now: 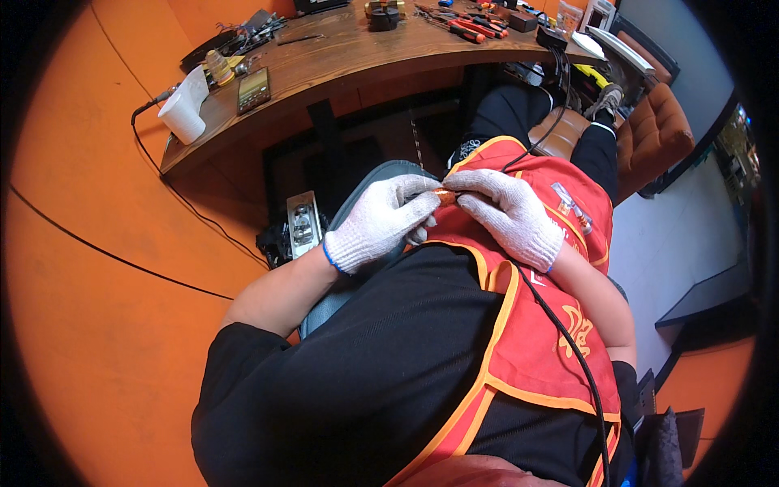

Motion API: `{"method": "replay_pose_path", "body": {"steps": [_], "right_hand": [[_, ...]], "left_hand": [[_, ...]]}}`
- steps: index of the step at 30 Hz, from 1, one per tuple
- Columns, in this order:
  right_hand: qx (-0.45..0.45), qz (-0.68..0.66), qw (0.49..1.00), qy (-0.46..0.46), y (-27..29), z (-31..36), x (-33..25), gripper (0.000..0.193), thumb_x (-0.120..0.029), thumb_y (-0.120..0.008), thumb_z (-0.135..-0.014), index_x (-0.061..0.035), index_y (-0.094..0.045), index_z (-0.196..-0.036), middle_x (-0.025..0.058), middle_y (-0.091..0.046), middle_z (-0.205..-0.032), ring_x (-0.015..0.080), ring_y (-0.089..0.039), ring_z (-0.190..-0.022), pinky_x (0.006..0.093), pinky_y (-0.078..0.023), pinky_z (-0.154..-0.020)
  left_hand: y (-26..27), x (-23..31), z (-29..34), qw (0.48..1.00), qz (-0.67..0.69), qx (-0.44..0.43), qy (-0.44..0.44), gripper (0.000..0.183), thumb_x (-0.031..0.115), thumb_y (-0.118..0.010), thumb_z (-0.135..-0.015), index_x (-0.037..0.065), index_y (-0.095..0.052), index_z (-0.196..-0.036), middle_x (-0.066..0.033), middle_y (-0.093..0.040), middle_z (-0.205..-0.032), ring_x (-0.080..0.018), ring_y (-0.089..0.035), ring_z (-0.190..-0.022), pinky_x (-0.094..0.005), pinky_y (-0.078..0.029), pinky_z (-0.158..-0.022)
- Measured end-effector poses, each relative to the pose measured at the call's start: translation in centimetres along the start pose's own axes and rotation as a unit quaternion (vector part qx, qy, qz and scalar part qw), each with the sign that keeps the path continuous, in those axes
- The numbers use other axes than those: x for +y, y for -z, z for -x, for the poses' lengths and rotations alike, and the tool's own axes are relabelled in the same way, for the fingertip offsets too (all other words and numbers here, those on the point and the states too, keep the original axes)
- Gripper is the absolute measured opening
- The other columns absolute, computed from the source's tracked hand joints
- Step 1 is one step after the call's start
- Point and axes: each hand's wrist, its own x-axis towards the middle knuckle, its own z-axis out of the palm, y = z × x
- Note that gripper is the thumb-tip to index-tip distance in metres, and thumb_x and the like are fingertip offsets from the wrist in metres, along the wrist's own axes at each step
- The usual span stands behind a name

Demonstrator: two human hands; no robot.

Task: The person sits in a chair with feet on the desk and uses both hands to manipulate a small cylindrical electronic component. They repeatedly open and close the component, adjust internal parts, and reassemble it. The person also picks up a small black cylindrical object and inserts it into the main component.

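Observation:
Both my hands wear white knit gloves and meet over my lap. Between their fingertips is a small orange-brown piece [444,196] with bright glints; its exact kind is too small to make out. My left hand [381,219] pinches its left end, fingers curled. My right hand [507,213] grips the right end between thumb and fingers. A thin, pale, twisted strand [417,142] runs upward from near the left fingertips. Beneath the hands lies the red apron [540,349] with orange trim, worn over a black shirt.
Ahead curves a wooden table [349,57] with red-handled pliers [469,31], a phone [253,90], a white paper roll [185,109] and a round dark spool [384,18]. A power strip [303,223] sits below left. My feet rest by a brown chair [656,142]. A black cable [568,341] crosses the apron.

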Motion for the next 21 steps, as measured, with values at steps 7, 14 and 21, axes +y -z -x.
{"method": "replay_pose_path", "body": {"steps": [7, 14, 21], "right_hand": [[-0.01, -0.079, 0.99, -0.119, 0.9, 0.3, -0.7, 0.03, -0.016, -0.064, -0.112, -0.0009, -0.07, -0.137, 0.0076, -0.074, -0.118, 0.0128, -0.069, -0.102, 0.0278, -0.055, -0.093], [0.034, -0.017, 0.999, 0.037, -0.2, -0.1, -0.4, 0.028, -0.02, -0.061, -0.113, -0.0005, -0.072, -0.13, 0.0112, -0.076, -0.115, 0.0183, -0.073, -0.104, 0.0316, -0.057, -0.095], [-0.01, 0.009, 0.999, -0.029, 0.5, 0.2, -0.4, 0.027, -0.018, -0.063, -0.111, -0.0007, -0.073, -0.129, 0.0132, -0.077, -0.12, 0.0207, -0.074, -0.108, 0.0324, -0.057, -0.097]], "left_hand": [[-0.3, -0.9, -0.4, 0.995, -0.001, 0.04, -0.089, 0.043, 0.028, -0.069, -0.111, -0.002, -0.069, -0.14, -0.0069, -0.076, -0.106, -0.0089, -0.07, -0.078, -0.025, -0.059, -0.075], [-0.3, 0.0, -0.1, 0.998, -0.036, 0.007, -0.059, 0.045, 0.027, -0.072, -0.107, -0.004, -0.068, -0.141, -0.0085, -0.076, -0.103, -0.0113, -0.071, -0.079, -0.0279, -0.059, -0.075], [-0.4, -0.4, -0.1, 0.991, -0.083, 0.013, -0.106, 0.046, 0.021, -0.073, -0.104, -0.006, -0.067, -0.141, -0.0132, -0.076, -0.115, -0.0169, -0.073, -0.101, -0.0313, -0.058, -0.094]]}}
